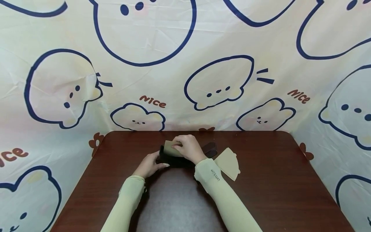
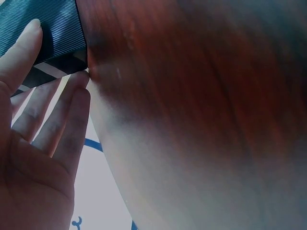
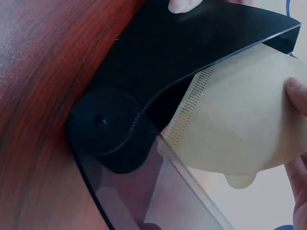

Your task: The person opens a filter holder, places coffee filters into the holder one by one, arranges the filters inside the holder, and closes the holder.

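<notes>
A black coffee filter holder (image 1: 180, 163) with a ribbed face lies on the table, its see-through smoky lid (image 3: 187, 191) swung open on a round hinge. My left hand (image 1: 149, 165) grips the holder's left end. In the left wrist view the thumb presses the ribbed face (image 2: 57, 24) and the fingers reach behind the edge. Tan paper coffee filters (image 3: 240, 110) with a crimped seam and a small tab are pinched by my right hand (image 1: 188, 148). They stand partly inside the holder's opening, and their lower part is hidden by its wall.
More fan-shaped coffee filters (image 1: 228, 163) lie on the dark brown table (image 1: 269, 180), just right of the holder. A light cloth (image 1: 174, 80) printed with cartoon outlines hangs behind the table and along both sides.
</notes>
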{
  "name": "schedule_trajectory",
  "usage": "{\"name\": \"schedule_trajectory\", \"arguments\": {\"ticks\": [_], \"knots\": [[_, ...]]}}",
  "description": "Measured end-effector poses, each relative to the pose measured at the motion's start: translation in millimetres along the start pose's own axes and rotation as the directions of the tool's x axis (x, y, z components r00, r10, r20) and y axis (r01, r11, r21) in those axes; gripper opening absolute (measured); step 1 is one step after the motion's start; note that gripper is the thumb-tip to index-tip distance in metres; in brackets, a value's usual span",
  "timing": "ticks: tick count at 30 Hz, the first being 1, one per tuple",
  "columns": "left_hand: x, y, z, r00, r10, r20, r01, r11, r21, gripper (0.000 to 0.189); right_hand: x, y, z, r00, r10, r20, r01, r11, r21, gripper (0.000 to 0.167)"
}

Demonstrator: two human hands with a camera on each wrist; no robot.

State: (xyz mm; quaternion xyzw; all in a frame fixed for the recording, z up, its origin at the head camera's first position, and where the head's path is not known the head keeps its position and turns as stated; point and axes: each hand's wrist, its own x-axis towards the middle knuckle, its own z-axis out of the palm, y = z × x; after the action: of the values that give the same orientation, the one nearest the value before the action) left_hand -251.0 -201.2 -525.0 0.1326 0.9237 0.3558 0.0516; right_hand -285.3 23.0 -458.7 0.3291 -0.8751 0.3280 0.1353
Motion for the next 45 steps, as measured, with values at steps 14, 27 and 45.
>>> {"name": "schedule_trajectory", "arguments": {"ticks": [14, 27, 45], "knots": [[-2.3, -0.1, 0.2, 1.0, 0.003, -0.006, -0.003, 1.0, 0.002, 0.044, -3.3, 6.4, 14.1, 1.0, -0.002, -0.001, 0.002, 1.0, 0.002, 0.007], [-1.4, 0.3, 1.0, 1.0, 0.001, -0.015, -0.001, 1.0, -0.003, 0.043, -5.1, 9.8, 21.4, 1.0, 0.003, 0.027, -0.001, 0.999, -0.046, 0.01], [-1.0, -0.2, 0.8, 1.0, 0.018, -0.016, -0.018, 1.0, -0.022, 0.041, -6.1, 10.1, 28.1, 0.999, -0.007, 0.05, 0.01, 0.998, -0.062, 0.012]]}}
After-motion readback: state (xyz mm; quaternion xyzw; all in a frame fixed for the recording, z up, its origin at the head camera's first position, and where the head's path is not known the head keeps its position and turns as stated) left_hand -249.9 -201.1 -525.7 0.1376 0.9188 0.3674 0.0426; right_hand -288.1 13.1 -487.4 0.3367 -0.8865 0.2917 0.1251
